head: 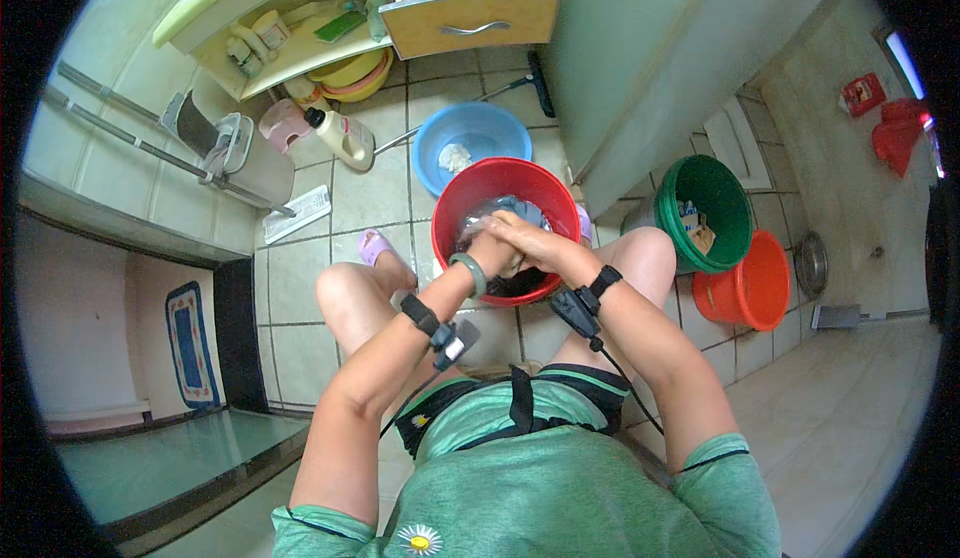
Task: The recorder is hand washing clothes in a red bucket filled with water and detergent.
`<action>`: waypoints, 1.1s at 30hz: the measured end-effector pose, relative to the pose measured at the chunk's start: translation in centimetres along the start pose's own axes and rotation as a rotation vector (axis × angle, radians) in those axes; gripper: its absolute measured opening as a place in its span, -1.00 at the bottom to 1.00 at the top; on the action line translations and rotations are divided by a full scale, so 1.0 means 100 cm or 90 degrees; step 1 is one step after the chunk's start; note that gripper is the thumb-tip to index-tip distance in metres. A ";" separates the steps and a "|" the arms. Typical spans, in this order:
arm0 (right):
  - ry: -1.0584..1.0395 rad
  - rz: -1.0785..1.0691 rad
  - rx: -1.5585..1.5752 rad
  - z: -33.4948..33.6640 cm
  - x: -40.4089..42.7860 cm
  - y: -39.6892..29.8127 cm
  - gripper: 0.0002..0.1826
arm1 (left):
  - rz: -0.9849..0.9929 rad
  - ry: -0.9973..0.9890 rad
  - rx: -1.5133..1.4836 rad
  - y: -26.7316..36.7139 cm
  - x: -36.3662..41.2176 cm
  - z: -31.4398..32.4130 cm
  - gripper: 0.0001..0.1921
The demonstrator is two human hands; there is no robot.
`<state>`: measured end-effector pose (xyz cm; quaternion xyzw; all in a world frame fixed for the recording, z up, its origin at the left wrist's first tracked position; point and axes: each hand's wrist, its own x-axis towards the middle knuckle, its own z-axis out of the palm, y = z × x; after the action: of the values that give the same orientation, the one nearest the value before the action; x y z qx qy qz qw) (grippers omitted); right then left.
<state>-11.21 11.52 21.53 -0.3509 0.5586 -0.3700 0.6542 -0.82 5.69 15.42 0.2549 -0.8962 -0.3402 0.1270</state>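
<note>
Both hands are together inside a red plastic bucket (pixel 564 196) that stands on the tiled floor between the knees. My left hand (pixel 491 249) and my right hand (pixel 525 239) press around a light piece of cloth (pixel 514 264), partly hidden by the fingers. Blue-grey cloth (pixel 523 209) lies beyond the hands in the bucket, and dark cloth (pixel 519 285) shows on the near side. Just behind the bucket is a blue plastic basin (pixel 510 131) with a white cloth (pixel 454 158) in it.
A detergent bottle (pixel 343 140) and a pole stand or lie left of the basin. At the right are a green bucket (pixel 739 220) and an orange-red bucket (pixel 780 288). A drawer (pixel 480 25) hangs open ahead, beside a glass panel (pixel 600 55). A doorway is at the left.
</note>
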 end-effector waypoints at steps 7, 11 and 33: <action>0.077 -0.149 -0.038 -0.031 0.029 0.049 -0.73 | -0.544 -0.025 -0.967 0.016 -0.018 0.007 -0.84; 0.161 -0.264 -0.395 -0.010 0.000 0.035 -0.72 | -0.666 0.014 -1.235 0.002 -0.020 -0.002 -0.65; 0.437 -0.290 -0.606 -0.016 0.017 0.040 -0.79 | -0.448 0.095 -1.244 0.002 0.017 0.034 -0.78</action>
<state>-12.22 11.82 17.05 -0.5749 0.7517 -0.3021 0.1143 -3.66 6.76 13.10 0.3086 -0.0954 -0.9189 0.2266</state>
